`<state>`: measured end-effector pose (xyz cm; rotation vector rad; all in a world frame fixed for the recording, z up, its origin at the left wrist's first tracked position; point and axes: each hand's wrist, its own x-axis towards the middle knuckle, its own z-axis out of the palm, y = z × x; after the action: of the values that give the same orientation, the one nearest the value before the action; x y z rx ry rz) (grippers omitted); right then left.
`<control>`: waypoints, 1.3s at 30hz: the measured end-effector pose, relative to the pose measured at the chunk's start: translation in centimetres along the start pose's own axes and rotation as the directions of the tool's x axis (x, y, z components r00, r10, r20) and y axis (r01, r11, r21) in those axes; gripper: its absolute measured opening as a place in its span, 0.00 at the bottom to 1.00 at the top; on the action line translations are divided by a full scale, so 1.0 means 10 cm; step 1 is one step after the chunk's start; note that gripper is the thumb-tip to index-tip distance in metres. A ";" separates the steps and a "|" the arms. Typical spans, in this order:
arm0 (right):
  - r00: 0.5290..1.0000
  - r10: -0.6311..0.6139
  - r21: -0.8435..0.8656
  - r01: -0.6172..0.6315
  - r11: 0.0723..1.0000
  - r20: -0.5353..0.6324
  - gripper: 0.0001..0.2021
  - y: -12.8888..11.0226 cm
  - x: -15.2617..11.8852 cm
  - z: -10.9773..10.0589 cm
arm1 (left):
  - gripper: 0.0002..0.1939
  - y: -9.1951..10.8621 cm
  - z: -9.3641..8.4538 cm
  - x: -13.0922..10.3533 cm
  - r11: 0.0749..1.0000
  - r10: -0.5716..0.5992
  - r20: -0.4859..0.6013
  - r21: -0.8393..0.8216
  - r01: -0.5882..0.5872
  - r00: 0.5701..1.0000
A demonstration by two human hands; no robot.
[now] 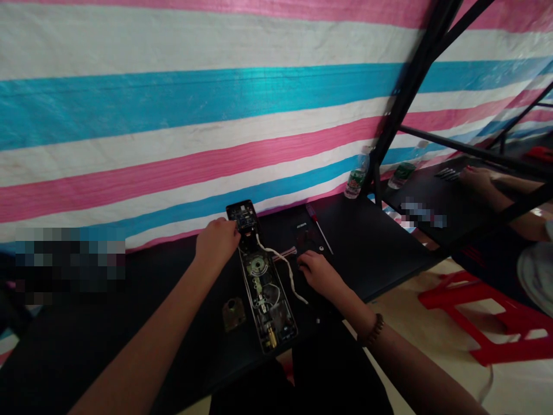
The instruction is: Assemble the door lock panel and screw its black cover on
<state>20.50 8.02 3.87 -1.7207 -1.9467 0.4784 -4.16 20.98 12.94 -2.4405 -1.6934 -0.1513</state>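
Observation:
A long, narrow, opened housing that looks like an electronic door lock [258, 266] lies on the black table, its inner parts showing. At its far end is a circuit board [242, 218], and a brass-coloured part [271, 339] sits at the near end. My left hand [217, 241] is closed, its fingers curled at the housing's left edge beside the board. A white wrapped cable [290, 274] runs from the housing toward the right. My right hand [320, 273] is low over the table right of this cable, fingers curled inward; whatever they pinch is hidden.
Behind the right hand lie a screwdriver [319, 229] and a small white round part [321, 248]. A squarish plate [234, 314] lies left of the housing. Water bottle [356, 177] stands by the black frame [406, 86]. A co-worker's arm [496, 193] and red stool [466, 305] are at right.

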 end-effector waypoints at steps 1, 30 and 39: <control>1.000 -0.001 0.012 0.001 1.000 -0.031 0.10 -0.03 -0.01 -0.02 | 0.15 0.02 -0.01 0.00 1.000 -0.001 -0.002 0.016 0.001 1.000; 0.998 0.026 0.087 -0.021 0.996 -0.058 0.09 -1.10 0.80 0.44 | 0.12 0.03 0.22 -0.46 0.890 -0.268 -0.202 -0.426 0.162 0.942; 0.994 0.071 0.237 -0.049 0.970 -0.086 0.06 -1.10 0.88 0.39 | 0.15 0.06 0.29 -0.45 0.801 -0.298 -0.186 -0.582 0.140 0.936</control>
<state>8.57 15.40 8.06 -1.6236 -1.7020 0.6124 -5.23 17.22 9.24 -2.4002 -2.0084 -1.1158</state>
